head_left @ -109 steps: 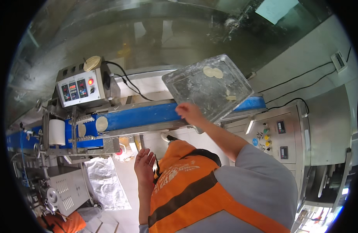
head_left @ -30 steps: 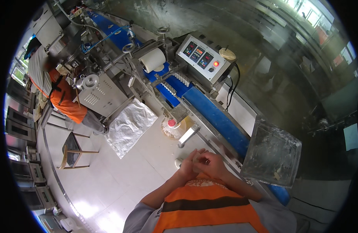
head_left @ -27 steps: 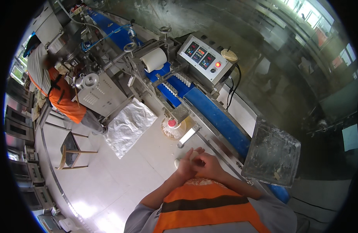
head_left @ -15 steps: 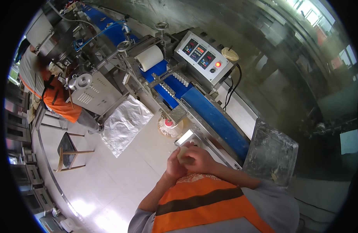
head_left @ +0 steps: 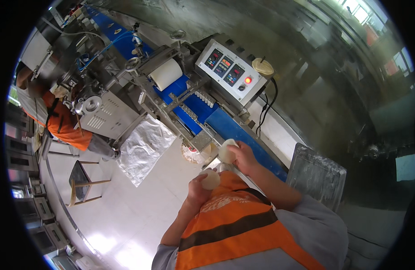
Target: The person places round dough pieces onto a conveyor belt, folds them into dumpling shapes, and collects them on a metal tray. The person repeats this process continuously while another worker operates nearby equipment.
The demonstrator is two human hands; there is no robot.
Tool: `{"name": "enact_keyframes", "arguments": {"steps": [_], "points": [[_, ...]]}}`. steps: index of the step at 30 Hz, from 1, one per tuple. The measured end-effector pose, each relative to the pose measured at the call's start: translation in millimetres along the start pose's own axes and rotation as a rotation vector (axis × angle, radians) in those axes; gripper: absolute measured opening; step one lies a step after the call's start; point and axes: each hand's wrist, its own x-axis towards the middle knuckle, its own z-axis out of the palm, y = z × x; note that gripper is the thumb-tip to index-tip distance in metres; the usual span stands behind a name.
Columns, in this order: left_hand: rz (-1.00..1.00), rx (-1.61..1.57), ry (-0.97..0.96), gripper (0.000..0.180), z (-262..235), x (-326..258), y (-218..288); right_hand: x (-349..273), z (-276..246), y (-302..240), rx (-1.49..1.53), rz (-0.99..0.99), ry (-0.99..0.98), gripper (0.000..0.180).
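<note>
A: Equipment?
B: One blue conveyor belt [head_left: 234, 134], diagonal from upper left; one white-dusted tray [head_left: 316, 174], right. Bare belt shows between tray and right hand [head_left: 244, 158].
A: Grip?
B: Right: thumb and fingers nearly closed, pinching the upper dough disc [head_left: 226, 151] at its edge. Left hand [head_left: 198, 189]: loosely curled, thumb against the lower dough disc [head_left: 212, 180].
A: Discs?
B: Two, frame centre: round, pale, thin; edges apart.

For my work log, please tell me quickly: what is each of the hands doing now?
Left hand: holding a pale round disc.
Right hand: holding a second pale disc.
</note>
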Motion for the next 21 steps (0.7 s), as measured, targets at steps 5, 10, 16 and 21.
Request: {"name": "enact_keyframes", "arguments": {"steps": [5,10,16,21], "points": [[0.020,-0.243,0.117,0.042,2,-12,10,91,-3,-23,-0.142,0.031,-0.070,0.032],[0.148,-0.226,0.166,0.044,-1,-21,12,203,-30,11,-0.600,-0.140,0.159,0.027],[0.248,-0.411,0.222,0.042,-26,-45,-5,194,-22,18,-1.161,-0.403,0.346,0.032],[0.466,0.821,0.381,0.042,-19,-56,-10,170,-14,18,-1.165,-0.568,0.572,0.043]]}}
